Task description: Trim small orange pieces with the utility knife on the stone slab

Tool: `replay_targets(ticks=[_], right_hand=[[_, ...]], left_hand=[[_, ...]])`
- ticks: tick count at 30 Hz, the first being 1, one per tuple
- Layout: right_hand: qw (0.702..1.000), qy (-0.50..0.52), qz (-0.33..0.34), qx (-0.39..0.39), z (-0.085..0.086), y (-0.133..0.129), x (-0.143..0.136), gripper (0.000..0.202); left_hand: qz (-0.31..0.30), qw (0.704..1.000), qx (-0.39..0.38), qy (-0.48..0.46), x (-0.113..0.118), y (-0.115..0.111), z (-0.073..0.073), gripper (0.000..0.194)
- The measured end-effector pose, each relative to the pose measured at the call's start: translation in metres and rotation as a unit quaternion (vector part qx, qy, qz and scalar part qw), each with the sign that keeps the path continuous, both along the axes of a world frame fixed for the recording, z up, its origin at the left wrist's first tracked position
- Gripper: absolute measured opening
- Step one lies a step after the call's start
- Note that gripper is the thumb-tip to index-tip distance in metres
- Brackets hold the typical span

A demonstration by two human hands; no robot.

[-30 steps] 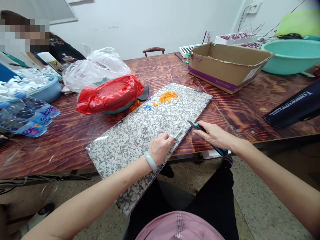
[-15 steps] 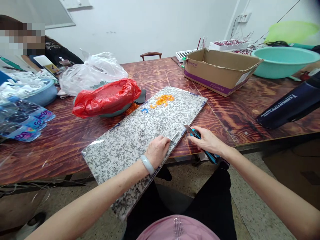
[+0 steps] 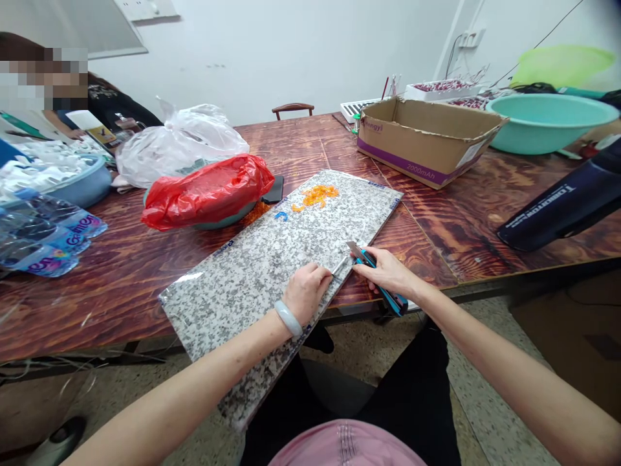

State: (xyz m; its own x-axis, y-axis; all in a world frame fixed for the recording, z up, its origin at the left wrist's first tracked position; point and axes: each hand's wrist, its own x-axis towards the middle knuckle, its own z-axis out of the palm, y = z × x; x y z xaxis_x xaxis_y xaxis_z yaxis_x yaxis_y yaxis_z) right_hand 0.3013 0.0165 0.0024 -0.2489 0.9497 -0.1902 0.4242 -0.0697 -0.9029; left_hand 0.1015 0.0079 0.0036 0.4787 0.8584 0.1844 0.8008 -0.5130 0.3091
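Note:
My left hand (image 3: 306, 292), with a pale bangle at the wrist, rests on a speckled grey stone-look board (image 3: 262, 272). Its fingertips pinch a thin, whitish stick-like piece (image 3: 340, 264) that points toward my right hand. Wrapped round a blue-and-black utility knife (image 3: 394, 303), my right hand (image 3: 385, 268) is at the board's near right edge. The knife's blade is out and points up and left, just beyond the tip of the thin piece; whether they touch I cannot tell. Orange strands (image 3: 315, 195) and a few blue strands (image 3: 281, 215) lie farther up the board.
On the wooden table (image 3: 427, 213) stand a cardboard box (image 3: 417, 142), a turquoise basin (image 3: 543, 129) and a dark bottle (image 3: 557, 207). To the left are a red plastic bag (image 3: 208, 191), a white bag (image 3: 179, 142) and water bottles (image 3: 53, 233). Another person (image 3: 116, 100) is at the far left.
My right hand has moved left with the knife, bringing the blade over the board and closer to the thin piece. My left hand has stayed nearly still.

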Motion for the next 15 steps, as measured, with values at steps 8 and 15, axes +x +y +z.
replay_targets(ticks=[8,15], right_hand=[[1.000,0.023,-0.001,-0.001,-0.001,-0.001,0.000,0.027],[0.999,0.041,-0.005,-0.022,0.001,-0.003,-0.002,0.031]], left_hand=[[-0.033,0.987,0.053,0.145,0.000,-0.012,0.002,0.017],[-0.008,1.000,0.000,0.002,-0.004,-0.006,0.001,0.023]])
